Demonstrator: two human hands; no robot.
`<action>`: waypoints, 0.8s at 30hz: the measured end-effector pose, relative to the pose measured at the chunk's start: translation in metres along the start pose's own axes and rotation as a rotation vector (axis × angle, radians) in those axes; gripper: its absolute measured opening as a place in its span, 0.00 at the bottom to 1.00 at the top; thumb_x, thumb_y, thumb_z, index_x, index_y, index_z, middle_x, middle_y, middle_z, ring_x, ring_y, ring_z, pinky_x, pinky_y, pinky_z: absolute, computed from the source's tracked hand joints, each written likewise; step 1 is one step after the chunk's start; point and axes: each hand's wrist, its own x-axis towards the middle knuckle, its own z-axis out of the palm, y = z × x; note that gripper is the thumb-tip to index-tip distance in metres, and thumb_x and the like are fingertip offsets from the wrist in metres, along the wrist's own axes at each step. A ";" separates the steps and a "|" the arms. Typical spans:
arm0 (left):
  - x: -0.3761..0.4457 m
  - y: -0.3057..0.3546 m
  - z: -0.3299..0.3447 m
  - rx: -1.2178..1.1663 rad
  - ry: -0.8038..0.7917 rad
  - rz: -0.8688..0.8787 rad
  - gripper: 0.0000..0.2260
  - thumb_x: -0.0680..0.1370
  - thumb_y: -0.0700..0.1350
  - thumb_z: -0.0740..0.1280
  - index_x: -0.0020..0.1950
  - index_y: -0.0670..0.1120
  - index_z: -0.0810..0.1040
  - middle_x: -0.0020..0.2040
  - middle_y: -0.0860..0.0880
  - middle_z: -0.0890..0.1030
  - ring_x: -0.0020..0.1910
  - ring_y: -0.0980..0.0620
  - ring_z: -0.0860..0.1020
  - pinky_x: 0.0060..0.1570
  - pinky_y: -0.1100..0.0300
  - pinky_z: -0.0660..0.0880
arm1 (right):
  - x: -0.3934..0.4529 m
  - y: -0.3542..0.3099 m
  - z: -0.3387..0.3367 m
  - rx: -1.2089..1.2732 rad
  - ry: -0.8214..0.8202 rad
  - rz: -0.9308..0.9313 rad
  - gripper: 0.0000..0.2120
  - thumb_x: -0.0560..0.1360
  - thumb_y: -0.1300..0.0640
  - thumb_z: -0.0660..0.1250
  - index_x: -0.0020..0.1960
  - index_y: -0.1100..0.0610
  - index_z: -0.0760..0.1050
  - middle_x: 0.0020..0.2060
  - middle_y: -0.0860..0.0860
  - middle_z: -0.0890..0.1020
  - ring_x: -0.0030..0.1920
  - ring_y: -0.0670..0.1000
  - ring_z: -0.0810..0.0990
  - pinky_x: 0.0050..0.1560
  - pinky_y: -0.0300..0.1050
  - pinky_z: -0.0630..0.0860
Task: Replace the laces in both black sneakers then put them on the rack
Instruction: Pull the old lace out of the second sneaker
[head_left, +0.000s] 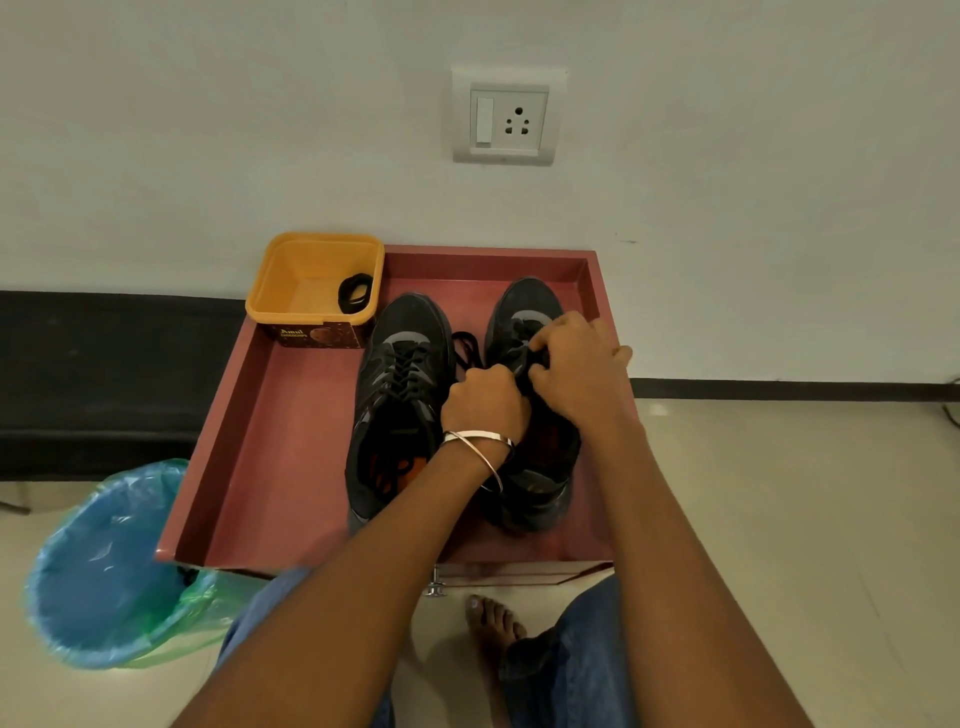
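Note:
Two black sneakers stand side by side, toes to the wall, in a reddish-brown tray (249, 441). The left sneaker (400, 374) is laced up. Over the right sneaker (524, 306) both hands work at its black lace (465, 345), a loop of which lies between the shoes. My left hand (485, 400) is curled round the lace at the shoe's throat. My right hand (576, 364) pinches the lace near the eyelets. A coiled black lace (356, 292) lies in a yellow tub (291, 280) at the tray's back left corner.
A bin lined with a blue bag (104, 566) stands on the floor left of the tray. A white wall with a socket plate (509, 117) is right behind the tray. My knees and a bare foot (493, 623) sit just before its front edge.

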 end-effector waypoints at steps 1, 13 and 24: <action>0.000 0.000 0.000 -0.005 -0.001 -0.005 0.13 0.80 0.45 0.59 0.57 0.38 0.74 0.56 0.37 0.76 0.55 0.35 0.75 0.44 0.51 0.70 | -0.001 -0.003 0.002 -0.067 0.022 0.002 0.11 0.76 0.56 0.66 0.58 0.52 0.78 0.60 0.50 0.73 0.64 0.55 0.68 0.62 0.58 0.64; 0.000 0.000 0.000 -0.006 -0.021 0.009 0.11 0.80 0.44 0.59 0.56 0.39 0.74 0.57 0.37 0.76 0.54 0.35 0.75 0.44 0.50 0.71 | -0.005 -0.006 0.013 0.047 0.263 0.037 0.09 0.77 0.57 0.64 0.55 0.60 0.76 0.51 0.54 0.77 0.47 0.54 0.77 0.43 0.46 0.74; 0.001 -0.001 -0.001 -0.007 -0.020 -0.002 0.11 0.80 0.45 0.61 0.56 0.38 0.74 0.56 0.38 0.76 0.54 0.34 0.75 0.44 0.49 0.71 | -0.006 0.008 -0.012 0.926 0.472 0.713 0.12 0.78 0.61 0.60 0.61 0.57 0.68 0.56 0.57 0.77 0.52 0.57 0.79 0.47 0.49 0.79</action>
